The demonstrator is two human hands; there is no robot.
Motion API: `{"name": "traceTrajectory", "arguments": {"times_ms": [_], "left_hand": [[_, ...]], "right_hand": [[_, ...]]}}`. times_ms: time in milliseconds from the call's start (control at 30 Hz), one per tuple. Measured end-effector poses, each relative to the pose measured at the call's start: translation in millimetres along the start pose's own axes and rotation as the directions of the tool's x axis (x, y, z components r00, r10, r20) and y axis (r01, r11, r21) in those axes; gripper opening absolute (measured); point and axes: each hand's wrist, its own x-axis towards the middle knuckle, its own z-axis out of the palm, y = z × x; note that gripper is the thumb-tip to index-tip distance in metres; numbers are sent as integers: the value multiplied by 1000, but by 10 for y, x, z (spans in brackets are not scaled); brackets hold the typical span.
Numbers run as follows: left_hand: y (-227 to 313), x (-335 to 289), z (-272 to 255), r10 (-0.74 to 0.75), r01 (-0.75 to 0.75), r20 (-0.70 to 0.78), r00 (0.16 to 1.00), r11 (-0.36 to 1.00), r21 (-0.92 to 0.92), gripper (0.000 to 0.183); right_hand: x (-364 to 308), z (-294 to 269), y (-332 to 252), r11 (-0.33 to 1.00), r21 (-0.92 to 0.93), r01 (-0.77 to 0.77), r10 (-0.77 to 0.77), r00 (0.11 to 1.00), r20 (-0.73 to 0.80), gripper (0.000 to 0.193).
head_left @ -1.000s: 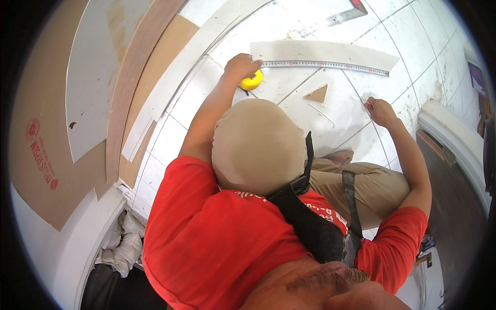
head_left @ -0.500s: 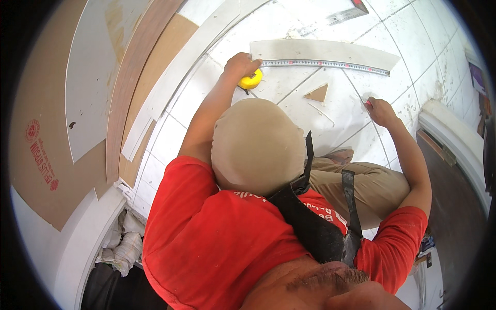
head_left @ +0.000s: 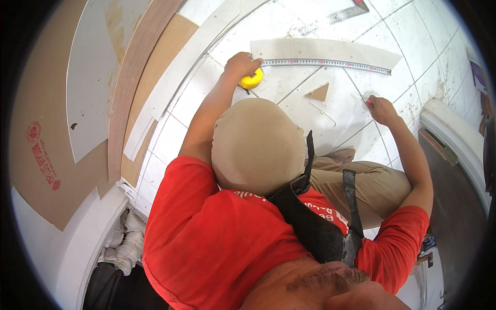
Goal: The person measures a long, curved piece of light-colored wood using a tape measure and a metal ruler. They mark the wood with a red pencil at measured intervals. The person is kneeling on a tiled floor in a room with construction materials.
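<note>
Left hand (head_left: 240, 65) grips yellow tape measure (head_left: 251, 80); right hand (head_left: 381, 108) well apart.

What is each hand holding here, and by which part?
Left hand grips the yellow tape measure by its case. Right hand pinches a small reddish thing, likely a pencil; grip point unclear.

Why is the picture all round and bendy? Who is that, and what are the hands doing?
The camera sits up at a person's head and looks down through a very wide lens, which bends straight lines. You see a person in a red shirt low over a white tiled floor. The left hand holds a yellow tape measure, its tape pulled along a white curved strip. The right hand pinches a small red thing, too small to tell. A brown triangle piece lies between the hands.
</note>
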Motion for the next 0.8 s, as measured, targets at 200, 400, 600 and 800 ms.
{"name": "traceTrajectory", "arguments": {"times_ms": [200, 400, 600, 800], "left_hand": [[14, 5, 4, 2, -1, -4, 1000, 999, 50, 71], [16, -28, 2, 36, -32, -57, 998, 997, 77, 70], [25, -27, -4, 8, -6, -29, 1000, 999, 53, 69], [19, -30, 3, 20, -19, -32, 999, 999, 38, 68]], "right_hand": [[4, -11, -4, 1000, 15, -7, 7, 1000, 5, 29], [4, -1, 8, 999, 36, -6, 6, 1000, -3, 29], [-5, -56, -33, 999, 36, -22, 22, 1000, 12, 28], [-16, -22, 1, 999, 51, -5, 6, 1000, -19, 28]]}}
